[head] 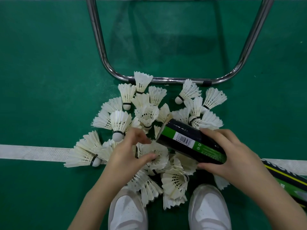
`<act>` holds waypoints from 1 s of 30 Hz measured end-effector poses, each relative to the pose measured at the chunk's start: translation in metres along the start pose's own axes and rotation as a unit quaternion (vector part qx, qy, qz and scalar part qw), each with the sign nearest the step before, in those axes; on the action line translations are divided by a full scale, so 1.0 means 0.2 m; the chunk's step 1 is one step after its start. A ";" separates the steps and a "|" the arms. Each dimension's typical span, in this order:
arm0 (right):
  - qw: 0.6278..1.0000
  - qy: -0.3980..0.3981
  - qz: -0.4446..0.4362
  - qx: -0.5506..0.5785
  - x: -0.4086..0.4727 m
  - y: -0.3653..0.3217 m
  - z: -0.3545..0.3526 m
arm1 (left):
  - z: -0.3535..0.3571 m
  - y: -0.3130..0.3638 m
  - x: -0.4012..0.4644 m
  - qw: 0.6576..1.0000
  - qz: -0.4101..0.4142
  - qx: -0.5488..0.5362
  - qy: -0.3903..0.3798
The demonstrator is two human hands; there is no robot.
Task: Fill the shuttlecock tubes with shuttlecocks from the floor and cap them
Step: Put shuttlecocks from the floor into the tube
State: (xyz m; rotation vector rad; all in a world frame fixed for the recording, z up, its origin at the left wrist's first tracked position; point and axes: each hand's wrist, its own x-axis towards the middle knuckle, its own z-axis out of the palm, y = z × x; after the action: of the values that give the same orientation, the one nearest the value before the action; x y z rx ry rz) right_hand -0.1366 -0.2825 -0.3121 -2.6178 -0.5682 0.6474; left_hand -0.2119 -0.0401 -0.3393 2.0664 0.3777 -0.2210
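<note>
Green court floor [49, 80] carries piled shuttlecocks [146, 117] (featherlight, crushable; lift by the cork). Right hand [232, 156] grips the stiff tube [191, 140]; left hand [131, 150], fingers loose, touches feathers.

The right hand [232, 156] is covering the near end of the black and green tube [191, 140], so whether a cap is sitting there cannot be told; its far mouth is facing away. The print on the barcode label [183, 138] is too small to read. A second tube [289, 181] is running off the lower right edge. The chrome frame [166, 79] is being cut off by the top edge. The left hand [127, 151] is hiding part of the shuttlecock pile [149, 113].
</note>
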 end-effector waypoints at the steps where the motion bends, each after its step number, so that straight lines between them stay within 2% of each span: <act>1: 1.000 -0.001 0.004 -0.003 0.00 0.01 0.00 | 0.00 -0.02 -0.01 1.000 0.008 0.027 -0.013; 6: 1.000 -0.007 0.004 0.007 -0.01 0.02 0.02 | 0.03 -0.12 -0.03 0.985 0.078 0.143 -0.061; 12: 1.000 0.000 -0.003 0.015 -0.01 0.03 0.04 | 0.05 -0.18 -0.01 0.970 0.148 0.185 -0.051; 18: 1.000 0.007 -0.009 0.014 -0.01 0.04 0.05 | 0.07 -0.21 0.01 0.965 0.158 0.209 -0.023; 25: 1.000 0.009 -0.009 0.003 -0.01 0.05 0.05 | 0.06 -0.16 0.02 0.975 0.154 0.158 0.035; 30: 0.999 0.022 -0.009 0.028 -0.01 0.05 0.04 | 0.01 -0.09 0.01 0.992 0.077 0.057 0.083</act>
State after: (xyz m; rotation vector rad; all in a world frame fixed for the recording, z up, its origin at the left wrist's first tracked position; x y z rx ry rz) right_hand -0.1385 -0.2893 -0.3221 -2.5646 -0.5517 0.5899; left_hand -0.2170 -0.0332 -0.3552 2.2223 0.3087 0.0230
